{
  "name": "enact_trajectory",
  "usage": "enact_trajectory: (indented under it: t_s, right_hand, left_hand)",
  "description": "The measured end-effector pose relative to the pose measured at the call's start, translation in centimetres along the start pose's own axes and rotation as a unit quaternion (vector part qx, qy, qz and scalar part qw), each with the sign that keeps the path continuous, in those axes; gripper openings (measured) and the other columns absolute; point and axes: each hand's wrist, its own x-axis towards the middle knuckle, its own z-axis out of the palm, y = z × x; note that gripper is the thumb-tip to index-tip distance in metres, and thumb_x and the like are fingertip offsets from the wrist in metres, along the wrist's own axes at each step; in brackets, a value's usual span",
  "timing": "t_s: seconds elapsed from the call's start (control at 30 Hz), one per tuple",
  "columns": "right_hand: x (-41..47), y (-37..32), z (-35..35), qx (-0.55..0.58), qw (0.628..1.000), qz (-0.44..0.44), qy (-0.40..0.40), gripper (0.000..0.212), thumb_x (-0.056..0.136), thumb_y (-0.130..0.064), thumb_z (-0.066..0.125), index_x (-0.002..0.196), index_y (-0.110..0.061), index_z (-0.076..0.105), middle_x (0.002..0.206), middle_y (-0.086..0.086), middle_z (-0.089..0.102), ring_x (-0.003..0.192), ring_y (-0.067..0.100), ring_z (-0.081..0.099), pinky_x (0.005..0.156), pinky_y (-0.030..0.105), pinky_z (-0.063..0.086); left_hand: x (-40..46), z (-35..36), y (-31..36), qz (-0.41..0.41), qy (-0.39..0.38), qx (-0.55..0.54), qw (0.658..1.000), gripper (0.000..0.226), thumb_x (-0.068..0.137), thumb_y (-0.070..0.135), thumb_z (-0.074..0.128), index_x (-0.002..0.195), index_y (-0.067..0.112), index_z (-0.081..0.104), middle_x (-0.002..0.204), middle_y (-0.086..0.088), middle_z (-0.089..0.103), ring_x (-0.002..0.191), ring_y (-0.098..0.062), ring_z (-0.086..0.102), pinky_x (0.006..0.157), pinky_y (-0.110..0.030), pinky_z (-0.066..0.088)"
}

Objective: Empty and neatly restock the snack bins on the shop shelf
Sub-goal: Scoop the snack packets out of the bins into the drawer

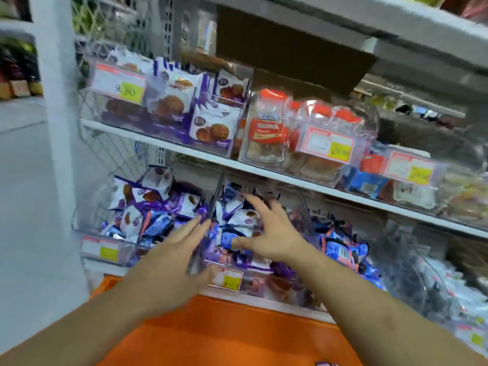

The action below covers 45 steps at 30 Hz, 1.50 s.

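Head view: motion-blurred throughout.
Middle bin: clear plastic, lower centre of frame, on the lower shelf; long axis runs from the shelf front back toward the rear.
Contents: heaped purple-and-white snack packets, lying at mixed angles.
Price tag: white with yellow patch, on the bin's front wall.
Left hand: fingers straight and together, flat against the bin's left wall.
Right hand: fingers spread apart over the packets, gripping nothing.
Orange crate: bottom centre, below the shelf.
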Motion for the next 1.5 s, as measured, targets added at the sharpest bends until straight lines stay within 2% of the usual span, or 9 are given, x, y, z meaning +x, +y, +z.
enact_trajectory:
  t_s: [0.13, 0.27, 0.37, 0.6, 0.8, 0.97, 1.07, 1.2, 1.5]
  right_hand:
    - [6.9, 0.0, 1.7, -0.061, 0.997, -0.020, -0.030, 0.115, 0.072, -0.072, 0.082, 0.163, -0.048, 0.016, 0.169, -0.004, 0.032, 0.153, 0.024, 0.034, 0.118, 0.037, 0.040]
    - [8.8, 0.2, 3.6, -0.139, 0.990, -0.027, -0.003, 0.090, 0.075, -0.061, 0.085, 0.153, -0.040, 0.046, 0.157, -0.009, 0.051, 0.139, 0.019, 0.052, 0.109, 0.030, 0.045]
    - [7.9, 1.0, 3.8, -0.141, 0.988, -0.046, 0.052, 0.069, 0.077, -0.050, 0.087, 0.139, -0.039, 0.061, 0.141, -0.007, 0.065, 0.121, 0.020, 0.065, 0.096, 0.028, 0.050]
    - [2.5, 1.0, -0.2, -0.018, 0.989, -0.077, 0.123, 0.045, 0.081, -0.016, 0.083, 0.123, -0.031, 0.075, 0.129, -0.016, 0.070, 0.118, -0.004, 0.056, 0.092, -0.007, 0.028]
    - [-5.3, 0.3, -3.0, 0.171, 0.967, -0.037, 0.183, 0.037, 0.084, -0.021, 0.085, 0.113, -0.041, 0.074, 0.117, -0.024, 0.072, 0.103, -0.002, 0.068, 0.086, 0.014, 0.051]
    - [-11.5, -0.8, -3.5, 0.299, 0.931, -0.020, 0.208, 0.040, 0.085, -0.014, 0.086, 0.114, -0.039, 0.075, 0.120, -0.021, 0.073, 0.113, -0.001, 0.067, 0.095, 0.023, 0.052]
    - [-14.2, -1.2, -2.7, 0.380, 0.906, -0.003, 0.186, 0.043, 0.085, -0.008, 0.084, 0.116, -0.038, 0.075, 0.113, -0.008, 0.076, 0.086, 0.012, 0.072, 0.077, 0.039, 0.058]
    - [-16.7, -0.2, 0.3, 0.445, 0.880, 0.030, 0.166, 0.047, 0.084, 0.001, 0.082, 0.117, -0.033, 0.077, 0.120, -0.002, 0.075, 0.109, 0.024, 0.073, 0.097, 0.055, 0.058]
    - [-21.5, 4.3, -0.4, 0.375, 0.920, 0.049, 0.101, 0.043, 0.088, -0.007, 0.082, 0.123, -0.031, 0.073, 0.108, -0.004, 0.076, 0.091, 0.029, 0.072, 0.083, 0.047, 0.063]
  left_hand:
    - [3.4, 3.6, -7.3, 0.012, -0.053, -0.082, 0.995, 0.099, 0.068, 0.096, 0.022, 0.158, 0.057, 0.013, 0.170, 0.026, 0.003, 0.155, -0.006, 0.014, 0.129, -0.040, 0.018]
    - [3.2, 2.3, -5.3, 0.006, -0.038, -0.099, 0.994, 0.122, 0.058, 0.108, 0.034, 0.162, 0.045, 0.021, 0.171, 0.021, 0.010, 0.154, -0.003, 0.014, 0.126, -0.034, 0.018]
    - [0.3, 0.1, -0.1, -0.016, -0.011, -0.052, 0.998, 0.092, 0.093, 0.066, 0.058, 0.159, 0.056, -0.004, 0.162, 0.039, -0.008, 0.144, 0.010, 0.009, 0.126, -0.033, 0.022]
    - [-0.5, -0.8, 1.3, 0.004, 0.006, -0.010, 1.000, 0.078, 0.100, 0.049, 0.056, 0.163, 0.048, 0.009, 0.167, 0.032, 0.002, 0.153, 0.001, 0.019, 0.120, -0.028, 0.025]
    - [-1.9, -1.0, 5.1, 0.015, 0.067, -0.041, 0.997, 0.051, 0.099, 0.038, 0.059, 0.148, 0.040, 0.044, 0.147, 0.026, 0.040, 0.128, -0.003, 0.048, 0.106, -0.029, 0.043]
    - [-3.5, 0.5, 8.7, 0.013, 0.027, -0.120, 0.992, 0.060, 0.095, 0.042, 0.070, 0.149, 0.046, 0.042, 0.133, 0.029, 0.046, 0.120, 0.006, 0.048, 0.099, -0.019, 0.039]
    - [-3.5, 1.4, 10.8, -0.020, -0.024, -0.267, 0.963, 0.065, 0.092, 0.030, 0.078, 0.145, 0.047, 0.044, 0.116, 0.033, 0.055, 0.101, 0.013, 0.064, 0.087, -0.008, 0.049]
    - [-4.2, 4.6, 12.5, -0.061, -0.060, -0.400, 0.913, 0.043, 0.087, -0.001, 0.079, 0.122, 0.021, 0.065, 0.109, -0.006, 0.075, 0.098, -0.023, 0.076, 0.087, -0.047, 0.064]
    - [-5.9, 6.5, 10.2, -0.082, -0.044, -0.278, 0.956, 0.038, 0.079, 0.014, 0.090, 0.106, 0.032, 0.072, 0.106, 0.009, 0.077, 0.092, -0.013, 0.076, 0.091, -0.043, 0.061]
